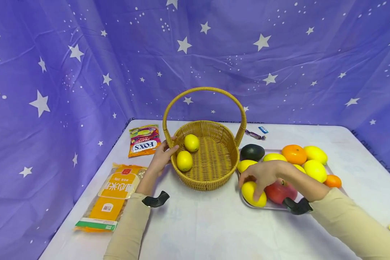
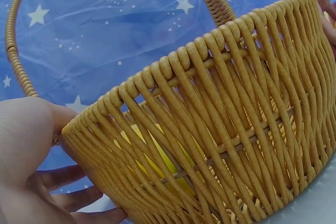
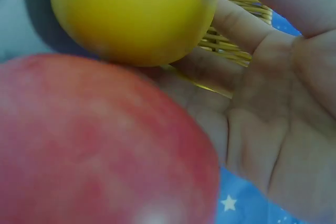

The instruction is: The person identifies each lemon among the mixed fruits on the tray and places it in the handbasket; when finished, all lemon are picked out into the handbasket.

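Observation:
A round wicker basket with a tall arched handle stands mid-table, two lemons inside at its left. My left hand grips the basket's left rim, thumb on top and the other fingers along the outer wall, as the left wrist view also shows. Over the near left corner of a tray, my right hand holds a lemon, fingers curled round its far side and thumb on the near side. Right beside that lemon lies a large red fruit, close to the palm in the right wrist view.
More lemons, an orange, a small mandarin and an avocado crowd the tray. Wrapped candies lie behind it. Left of the basket are a candy bag and a large orange food packet.

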Demonstrator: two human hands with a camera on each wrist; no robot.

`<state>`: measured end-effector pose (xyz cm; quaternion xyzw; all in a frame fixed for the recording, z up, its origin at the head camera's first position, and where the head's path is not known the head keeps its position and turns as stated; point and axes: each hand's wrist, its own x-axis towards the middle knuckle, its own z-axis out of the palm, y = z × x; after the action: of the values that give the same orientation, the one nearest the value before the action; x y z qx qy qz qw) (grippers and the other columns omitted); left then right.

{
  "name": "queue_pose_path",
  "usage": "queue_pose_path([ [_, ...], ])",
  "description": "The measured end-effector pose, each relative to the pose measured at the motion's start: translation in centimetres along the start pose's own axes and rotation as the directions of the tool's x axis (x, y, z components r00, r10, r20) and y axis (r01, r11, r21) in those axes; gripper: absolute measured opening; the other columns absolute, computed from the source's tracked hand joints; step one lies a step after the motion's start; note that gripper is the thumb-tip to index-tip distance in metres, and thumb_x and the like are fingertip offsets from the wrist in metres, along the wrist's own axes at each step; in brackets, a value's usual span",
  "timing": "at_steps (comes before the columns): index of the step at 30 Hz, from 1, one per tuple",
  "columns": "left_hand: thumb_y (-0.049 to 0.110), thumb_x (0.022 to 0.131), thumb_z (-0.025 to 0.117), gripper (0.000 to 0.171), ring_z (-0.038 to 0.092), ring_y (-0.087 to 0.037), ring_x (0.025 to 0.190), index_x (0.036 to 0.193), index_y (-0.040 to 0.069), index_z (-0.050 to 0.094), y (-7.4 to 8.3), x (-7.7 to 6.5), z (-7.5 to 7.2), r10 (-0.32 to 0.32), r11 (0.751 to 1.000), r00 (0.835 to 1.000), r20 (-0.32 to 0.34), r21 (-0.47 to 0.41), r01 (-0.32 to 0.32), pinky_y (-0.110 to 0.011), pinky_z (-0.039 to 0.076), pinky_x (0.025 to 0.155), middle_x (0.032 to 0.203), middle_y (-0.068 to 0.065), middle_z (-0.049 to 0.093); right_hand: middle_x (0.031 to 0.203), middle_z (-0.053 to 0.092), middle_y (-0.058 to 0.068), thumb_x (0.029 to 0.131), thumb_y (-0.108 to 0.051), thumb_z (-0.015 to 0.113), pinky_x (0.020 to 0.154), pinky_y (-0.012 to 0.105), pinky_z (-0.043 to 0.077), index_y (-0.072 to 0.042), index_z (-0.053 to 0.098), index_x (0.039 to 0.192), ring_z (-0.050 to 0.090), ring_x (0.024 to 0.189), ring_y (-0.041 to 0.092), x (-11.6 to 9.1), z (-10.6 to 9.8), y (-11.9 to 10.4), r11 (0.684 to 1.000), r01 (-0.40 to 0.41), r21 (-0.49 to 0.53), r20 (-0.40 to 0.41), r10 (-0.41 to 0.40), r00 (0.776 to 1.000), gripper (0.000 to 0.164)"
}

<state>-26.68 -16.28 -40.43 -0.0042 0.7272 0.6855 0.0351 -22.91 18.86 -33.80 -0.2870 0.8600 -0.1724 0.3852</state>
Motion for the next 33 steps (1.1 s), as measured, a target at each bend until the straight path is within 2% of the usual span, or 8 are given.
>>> queue_pose_path([
  [6,0.015,0.100,0.054,0.046,0.051,-0.033,0.120,0.144,0.015,0.044,0.0,0.0,0.1,-0.006,1.000,1.000,-0.003,-0.011,0.006,-0.047,0.052,0.089,0.143,-0.016,0.042,0.108,0.055,-0.007,0.071,-0.021,0.087,0.094,0.048,0.039,-0.030,0.066,0.104,0.046,0.104,0.021,0.4,-0.1,0.1,1.000,-0.004,-0.001,0.002,0.004,1.000,0.041],
  [10,0.015,0.100,0.054,0.046,0.051,-0.034,0.120,0.144,0.014,0.044,0.0,0.1,0.1,-0.004,1.000,1.000,0.001,-0.005,0.004,-0.047,0.052,0.089,0.143,-0.016,0.041,0.106,0.057,-0.008,0.071,-0.021,0.087,0.093,0.044,0.040,-0.028,0.065,0.104,0.048,0.101,0.020,-0.1,-0.7,0.5,0.996,0.082,0.019,-0.016,-0.082,0.997,0.040],
  [14,0.014,0.100,0.054,0.045,0.051,-0.034,0.120,0.144,0.014,0.044,0.0,0.1,0.1,-0.004,1.000,1.000,0.005,-0.015,0.004,-0.047,0.052,0.089,0.143,-0.016,0.041,0.112,0.059,-0.008,0.074,-0.023,0.085,0.094,0.044,0.043,-0.026,0.064,0.110,0.051,0.105,0.021,-1.2,-1.9,0.7,0.980,0.193,0.047,-0.039,-0.191,0.981,0.041],
  [18,0.014,0.100,0.054,0.046,0.051,-0.034,0.119,0.144,0.014,0.043,0.0,0.0,0.0,-0.002,1.000,1.000,0.003,-0.019,0.002,-0.045,0.053,0.087,0.142,-0.016,0.042,0.122,0.059,0.000,0.079,-0.019,0.081,0.092,0.043,0.049,-0.018,0.061,0.119,0.054,0.110,0.027,-1.9,-3.3,0.3,0.935,0.300,0.188,-0.094,-0.287,0.953,0.045],
  [22,0.015,0.100,0.054,0.046,0.051,-0.035,0.119,0.145,0.014,0.043,0.0,-0.1,-0.1,0.002,1.000,1.000,0.000,-0.013,-0.002,-0.044,0.054,0.086,0.143,-0.017,0.042,0.130,0.054,0.011,0.083,-0.013,0.077,0.094,0.039,0.050,-0.008,0.055,0.128,0.054,0.117,0.032,-1.3,-3.9,-0.4,0.854,0.418,0.310,-0.225,-0.361,0.905,0.050],
  [27,0.016,0.100,0.053,0.047,0.050,-0.036,0.120,0.145,0.013,0.042,0.0,-0.2,-0.1,0.005,1.000,1.000,0.003,0.008,-0.005,-0.046,0.053,0.088,0.144,-0.018,0.040,0.137,0.049,0.013,0.085,-0.014,0.076,0.092,0.040,0.051,-0.007,0.051,0.134,0.055,0.116,0.032,1.2,-3.0,-1.8,0.796,0.455,0.400,-0.381,-0.308,0.872,0.056],
  [31,0.016,0.100,0.054,0.046,0.050,-0.037,0.121,0.145,0.013,0.042,0.1,-0.2,-0.1,0.009,1.000,1.000,0.004,0.015,-0.009,-0.048,0.052,0.089,0.145,-0.018,0.040,0.135,0.051,0.011,0.085,-0.018,0.076,0.094,0.041,0.049,-0.007,0.051,0.134,0.055,0.115,0.030,3.7,-1.7,-3.2,0.787,0.448,0.425,-0.427,-0.262,0.865,0.056],
  [33,0.016,0.100,0.054,0.046,0.050,-0.037,0.121,0.145,0.013,0.043,0.1,-0.2,0.0,0.006,1.000,1.000,0.001,0.008,-0.006,-0.048,0.052,0.090,0.144,-0.018,0.041,0.134,0.051,0.009,0.084,-0.020,0.077,0.097,0.042,0.047,-0.008,0.053,0.133,0.053,0.117,0.028,4.8,-1.2,-3.9,0.796,0.445,0.410,-0.436,-0.257,0.863,0.056],
])
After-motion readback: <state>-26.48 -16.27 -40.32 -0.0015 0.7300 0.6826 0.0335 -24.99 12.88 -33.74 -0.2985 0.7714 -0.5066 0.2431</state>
